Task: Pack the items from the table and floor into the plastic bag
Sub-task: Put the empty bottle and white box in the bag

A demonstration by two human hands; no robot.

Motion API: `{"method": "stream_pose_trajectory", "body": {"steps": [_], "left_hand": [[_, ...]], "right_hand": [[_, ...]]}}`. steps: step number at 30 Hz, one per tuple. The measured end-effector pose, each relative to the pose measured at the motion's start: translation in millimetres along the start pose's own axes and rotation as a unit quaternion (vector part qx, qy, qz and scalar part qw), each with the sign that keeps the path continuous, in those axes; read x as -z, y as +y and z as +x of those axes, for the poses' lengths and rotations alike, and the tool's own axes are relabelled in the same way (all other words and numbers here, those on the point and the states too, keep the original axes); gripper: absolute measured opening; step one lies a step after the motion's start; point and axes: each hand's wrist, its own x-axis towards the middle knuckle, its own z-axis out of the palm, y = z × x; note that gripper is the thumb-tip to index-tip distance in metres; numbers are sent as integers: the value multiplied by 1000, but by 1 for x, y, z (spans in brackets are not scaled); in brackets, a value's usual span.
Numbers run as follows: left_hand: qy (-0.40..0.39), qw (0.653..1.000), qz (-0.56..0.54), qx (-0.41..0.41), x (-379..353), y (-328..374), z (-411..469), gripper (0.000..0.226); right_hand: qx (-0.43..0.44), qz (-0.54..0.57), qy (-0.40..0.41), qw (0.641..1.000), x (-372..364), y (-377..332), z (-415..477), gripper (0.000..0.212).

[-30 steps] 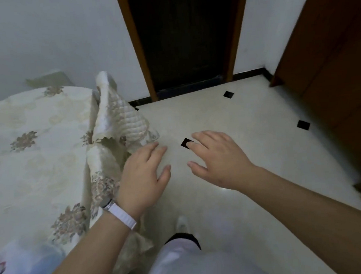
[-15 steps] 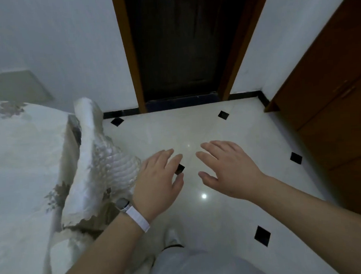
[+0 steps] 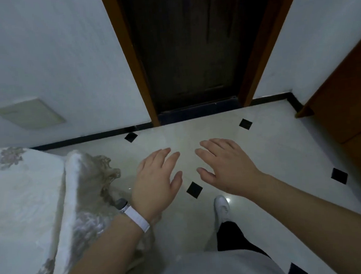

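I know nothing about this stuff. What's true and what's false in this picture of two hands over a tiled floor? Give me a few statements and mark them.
1. The left hand and right hand both hold nothing. True.
2. The white wristband sits on the right wrist. False: it is on the left wrist.
3. A plastic bag lies on the floor between the hands. False: no bag is in view; only tiles with black diamonds show there.
4. A patterned cloth hangs at the person's left. True.
5. One white shoe shows below the right hand. True.
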Motion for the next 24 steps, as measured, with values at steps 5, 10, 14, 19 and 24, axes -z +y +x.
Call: {"method": "stream_pose_trajectory", "body": {"steps": [5, 10, 14, 19, 24], "left_hand": [[-6, 998, 41, 44, 0, 1, 83, 49], [2, 994, 72, 81, 2, 3, 149, 48], [12, 986, 85, 143, 7, -12, 166, 48], [36, 971, 89, 219, 17, -61, 181, 49], [65, 962, 83, 252, 11, -127, 197, 48]], "right_hand": [[34, 32, 0, 999, 9, 65, 80, 52], [89, 41, -28, 995, 29, 115, 156, 58], [131, 45, -34, 990, 26, 125, 205, 54], [202, 61, -25, 977, 13, 112, 275, 53], [249, 47, -39, 966, 0, 83, 351, 53]]}}
